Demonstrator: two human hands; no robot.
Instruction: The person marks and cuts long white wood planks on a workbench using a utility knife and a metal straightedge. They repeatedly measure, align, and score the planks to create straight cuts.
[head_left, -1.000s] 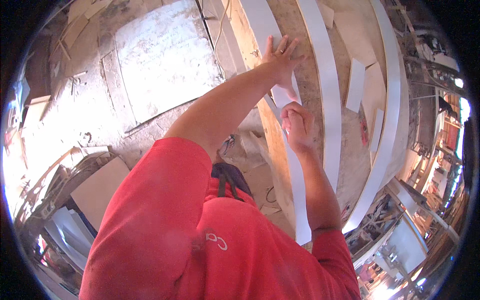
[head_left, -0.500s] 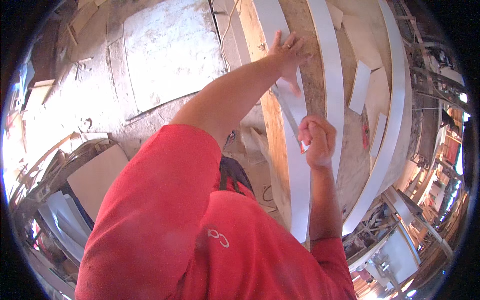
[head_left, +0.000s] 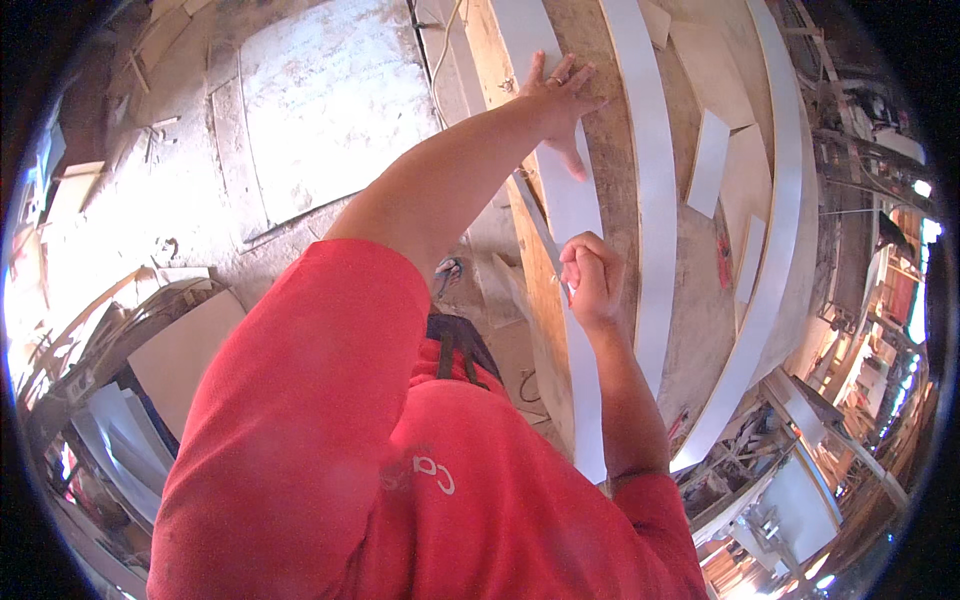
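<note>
My left hand rests on the white board strip with fingers spread, near the strip's far portion. Below it, my right hand is closed in a fist around the handle of a long, thin metal blade, possibly a saw. The blade slants up-left from the fist along the strip's left edge, beside the raw wood face; its far tip is near my left wrist. Teeth on the blade are too small to make out.
Two more curved white strips run to the right, with loose offcuts and a red item between them. A pale sheet lies on the dusty floor at upper left. Boards are stacked at lower left; a cable runs beside the workpiece.
My right fist has moved toward me along the strip since a second ago, swinging right and then back left, exposing more blade. My left hand stays spread in about the same place.
</note>
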